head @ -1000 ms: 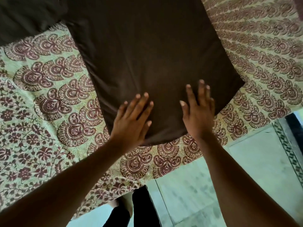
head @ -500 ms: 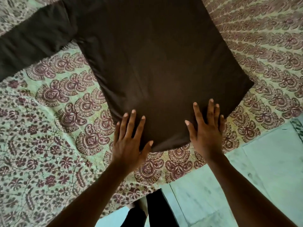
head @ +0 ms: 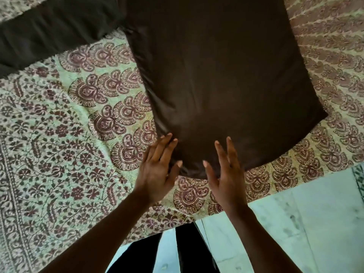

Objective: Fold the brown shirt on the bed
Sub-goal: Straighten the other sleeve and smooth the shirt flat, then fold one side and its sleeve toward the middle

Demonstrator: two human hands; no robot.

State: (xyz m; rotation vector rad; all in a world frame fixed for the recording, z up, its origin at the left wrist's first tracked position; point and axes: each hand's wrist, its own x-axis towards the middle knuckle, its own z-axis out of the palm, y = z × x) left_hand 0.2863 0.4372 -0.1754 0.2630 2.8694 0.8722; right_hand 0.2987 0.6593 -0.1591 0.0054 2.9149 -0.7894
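Note:
The brown shirt [head: 216,75] lies flat on the bed [head: 59,154], its hem nearest me and one sleeve [head: 49,34] stretched out to the upper left. My left hand [head: 157,168] lies at the shirt's near left corner, fingers straight and spread, fingertips touching the cloth's edge. My right hand [head: 226,174] is beside it at the hem, fingers straight, its heel over the bedspread. Neither hand grips the cloth. The shirt's collar end is out of view at the top.
The bed is covered by a pale green bedspread with maroon paisley and floral print. Its near edge runs across the lower right, with a pale tiled floor [head: 305,223] beyond. My dark-trousered legs [head: 177,253] stand at the bed's edge.
Both hands have slid back toward me and leftward along the shirt, from flat on the lower cloth to the near left corner of the hem. They now lie closer together.

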